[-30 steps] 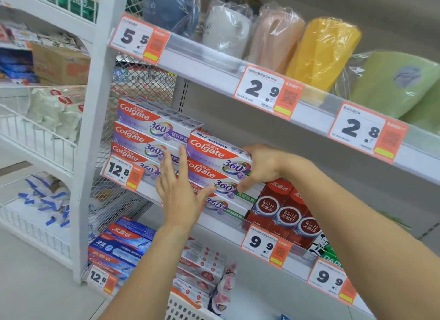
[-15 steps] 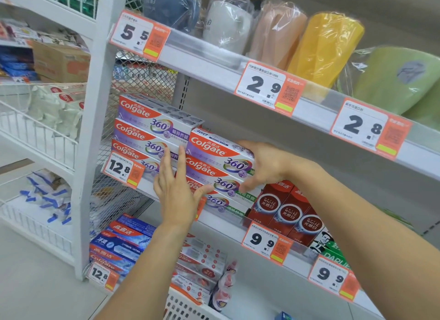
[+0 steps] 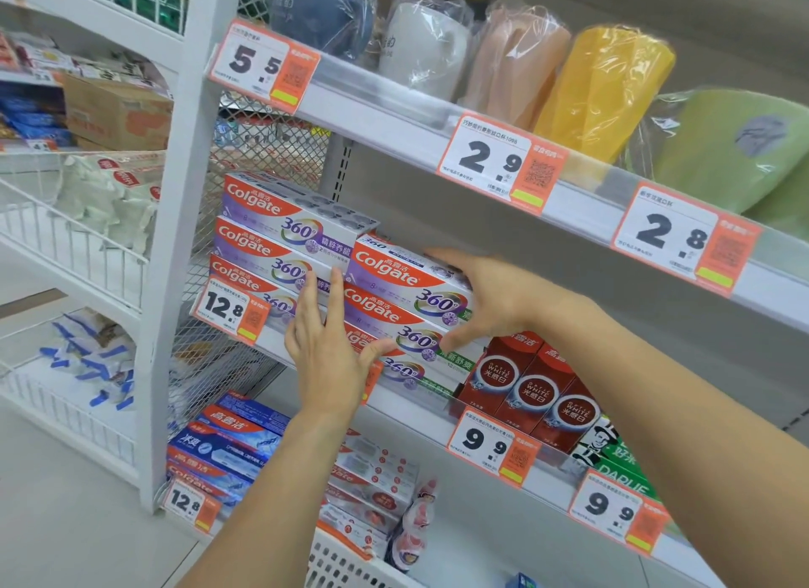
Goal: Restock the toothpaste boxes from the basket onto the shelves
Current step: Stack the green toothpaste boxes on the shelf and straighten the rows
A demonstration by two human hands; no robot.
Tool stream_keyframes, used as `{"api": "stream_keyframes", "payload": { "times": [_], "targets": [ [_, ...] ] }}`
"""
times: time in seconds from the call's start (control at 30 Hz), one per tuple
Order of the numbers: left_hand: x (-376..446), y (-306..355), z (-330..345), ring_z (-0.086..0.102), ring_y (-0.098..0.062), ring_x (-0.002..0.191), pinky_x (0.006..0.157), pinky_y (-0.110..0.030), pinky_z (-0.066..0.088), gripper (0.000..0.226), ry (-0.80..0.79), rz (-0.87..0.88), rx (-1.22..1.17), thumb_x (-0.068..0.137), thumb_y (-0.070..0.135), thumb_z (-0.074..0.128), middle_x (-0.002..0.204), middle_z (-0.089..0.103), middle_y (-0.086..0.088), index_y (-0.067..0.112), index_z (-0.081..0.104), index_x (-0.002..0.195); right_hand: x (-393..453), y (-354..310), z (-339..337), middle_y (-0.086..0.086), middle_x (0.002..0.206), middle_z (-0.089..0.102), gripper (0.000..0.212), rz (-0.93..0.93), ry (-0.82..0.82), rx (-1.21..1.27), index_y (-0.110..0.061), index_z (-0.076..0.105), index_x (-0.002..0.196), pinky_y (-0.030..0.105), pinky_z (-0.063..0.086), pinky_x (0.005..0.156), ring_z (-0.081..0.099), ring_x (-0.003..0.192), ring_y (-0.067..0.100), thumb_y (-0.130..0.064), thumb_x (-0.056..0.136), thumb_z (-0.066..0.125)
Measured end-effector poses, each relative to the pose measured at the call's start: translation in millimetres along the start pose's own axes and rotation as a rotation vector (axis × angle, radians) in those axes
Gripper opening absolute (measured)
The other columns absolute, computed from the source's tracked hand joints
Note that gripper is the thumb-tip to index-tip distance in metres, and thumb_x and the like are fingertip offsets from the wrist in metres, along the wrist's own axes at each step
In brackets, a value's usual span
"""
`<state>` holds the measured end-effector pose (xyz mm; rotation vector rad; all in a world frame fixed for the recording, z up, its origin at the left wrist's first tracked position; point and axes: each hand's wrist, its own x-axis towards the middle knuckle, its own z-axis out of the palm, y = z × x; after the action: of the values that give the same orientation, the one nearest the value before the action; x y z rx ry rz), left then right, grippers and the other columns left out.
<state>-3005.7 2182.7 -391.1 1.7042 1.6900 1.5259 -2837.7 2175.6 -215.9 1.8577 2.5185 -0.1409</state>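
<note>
Two stacks of purple-and-red Colgate 360 boxes lie on the middle shelf (image 3: pixel 437 417). The left stack (image 3: pixel 280 246) is three boxes high. My right hand (image 3: pixel 494 298) grips the right end of the top boxes of the right stack (image 3: pixel 394 298), fingers over the top and thumb underneath. My left hand (image 3: pixel 324 351) rests flat against that stack's left end, fingers straight and thumb on a lower box. A corner of the white basket (image 3: pixel 346 563) shows at the bottom, with boxes above it.
Red Optic White boxes (image 3: pixel 529 386) and green Darlie boxes (image 3: pixel 613 460) stand right of the stacks. Wrapped cups (image 3: pixel 599 84) fill the top shelf. Blue Colgate boxes (image 3: pixel 223 447) lie on the lower shelf. A white upright post (image 3: pixel 175 281) and wire racks stand at left.
Both hands stay on the right stack in nearly the same places. Only the view has shifted slightly.
</note>
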Motion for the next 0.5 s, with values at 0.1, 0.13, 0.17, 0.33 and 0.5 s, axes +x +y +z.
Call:
{"api": "stream_keyframes", "payload": {
  "times": [0.1, 0.13, 0.17, 0.33, 0.5],
  "targets": [
    [-1.3, -3.0, 1.0, 0.005, -0.027, 0.153, 0.12, -0.054, 0.012, 0.112, 0.006, 0.012, 0.019, 0.072, 0.065, 0.071, 0.168, 0.001, -0.003, 0.033, 0.008, 0.159, -1.2, -1.2, 5.6, -0.019, 0.115, 0.061, 0.114, -0.033, 0.02, -0.027, -0.042, 0.021, 0.152, 0.028, 0.053, 0.088, 0.064, 0.096, 0.007, -0.034, 0.063, 0.092],
    [-1.5, -3.5, 1.4, 0.005, -0.027, 0.153, 0.12, -0.054, 0.012, 0.112, 0.008, 0.016, 0.018, 0.072, 0.066, 0.07, 0.168, 0.001, -0.003, 0.032, 0.008, 0.159, -1.1, 0.0, 7.1, -0.018, 0.117, 0.062, 0.114, -0.034, 0.021, -0.018, -0.042, 0.02, 0.153, 0.028, 0.053, 0.089, 0.064, 0.097, 0.007, -0.033, 0.064, 0.091],
    [-1.8, -4.0, 2.0, 0.005, -0.028, 0.153, 0.119, -0.054, 0.012, 0.112, 0.01, 0.018, 0.016, 0.072, 0.067, 0.069, 0.168, 0.001, -0.003, 0.032, 0.009, 0.159, -0.1, 2.1, 8.1, -0.018, 0.12, 0.063, 0.114, -0.037, 0.025, -0.012, -0.042, 0.02, 0.153, 0.029, 0.053, 0.091, 0.064, 0.098, 0.008, -0.032, 0.065, 0.091],
    [-2.4, -2.6, 3.1, 0.008, -0.03, 0.153, 0.118, -0.057, 0.015, 0.111, 0.02, 0.017, 0.026, 0.071, 0.066, 0.069, 0.167, 0.005, -0.006, 0.029, 0.013, 0.159, 2.2, 9.9, 6.3, -0.016, 0.128, 0.063, 0.118, -0.033, 0.002, 0.01, -0.046, 0.018, 0.153, 0.032, 0.051, 0.1, 0.063, 0.104, 0.005, -0.037, 0.062, 0.093],
    [-2.3, -1.8, 2.0, 0.01, -0.029, 0.152, 0.118, -0.056, 0.016, 0.111, 0.037, 0.021, 0.006, 0.071, 0.061, 0.076, 0.166, 0.008, -0.006, 0.029, 0.016, 0.159, -13.9, -4.3, 14.3, -0.005, 0.156, 0.035, 0.121, -0.072, 0.231, -0.155, -0.047, 0.006, 0.155, 0.041, 0.046, 0.107, 0.047, 0.133, 0.021, -0.057, 0.064, 0.086]
  ]
}}
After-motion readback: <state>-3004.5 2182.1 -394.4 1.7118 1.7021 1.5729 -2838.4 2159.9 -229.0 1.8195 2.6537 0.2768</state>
